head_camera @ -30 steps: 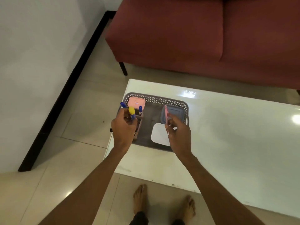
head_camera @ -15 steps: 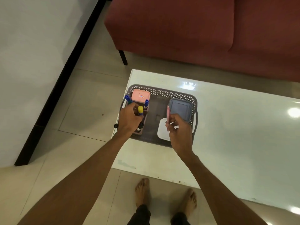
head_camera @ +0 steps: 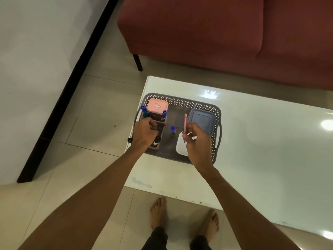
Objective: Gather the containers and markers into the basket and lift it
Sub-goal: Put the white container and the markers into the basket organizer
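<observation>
Head view, nearest first: what are your hands doing? my friend asks.

Me: My right hand pinches a pink marker upright between thumb and fingertips. It is above the white container at the near side of the grey basket. My left hand is curled over the marker holder on the basket's left. Whether it pinches anything there I cannot tell, because my knuckles hide it.

Friend: So how do you place the pink one well?

Me: I judge the holder is the spot. A black-capped marker stands at its near end and blue-capped markers at its far end. I should carry the pink one across, tip down, to whichever slot is free, and let go only once it is seated. My left hand should steady the holder without covering the opening.

Friend: Anything in the way?

Me: A small blue-capped marker sits loose on the basket floor between my hands, and a careless sweep could knock it. Beyond it, the blue-grey lidded container and the pink lidded container sit by the far wall. All the containers and markers I can see are inside the basket on the white table, so lifting by the side handles comes after.
</observation>
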